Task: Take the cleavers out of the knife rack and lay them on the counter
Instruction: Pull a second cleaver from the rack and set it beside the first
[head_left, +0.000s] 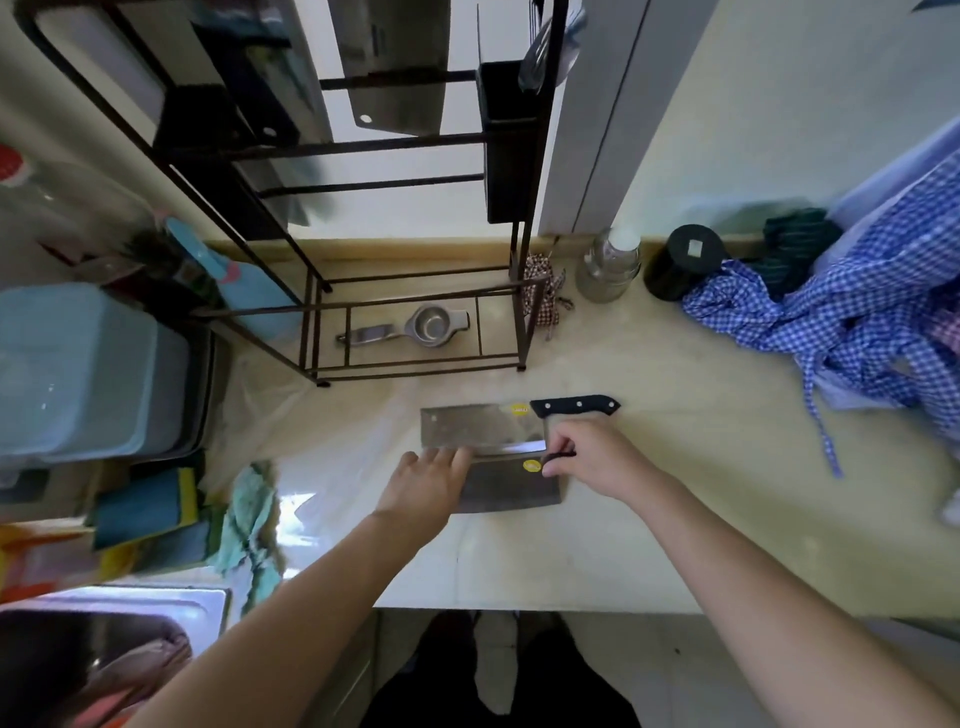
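Note:
Two cleavers lie side by side on the pale counter (649, 519). The far cleaver (478, 423) has a black riveted handle pointing right. The near cleaver (511, 483) carries a yellow sticker, and its blade edge overlaps the far one. My right hand (597, 460) is closed around the near cleaver's dark handle. My left hand (431, 480) rests flat with fingers spread on the left end of that blade. Above, the black wire knife rack (332, 140) holds another cleaver (395, 67) and a darker blade to its left, blurred.
A metal funnel-like strainer (415, 327) lies on the rack's base. A glass jar (608, 265) and a black canister (683, 260) stand at the back. Blue checked cloth (857, 312) covers the right. A blue bin (88, 369), sponges and a sink (93, 654) sit left.

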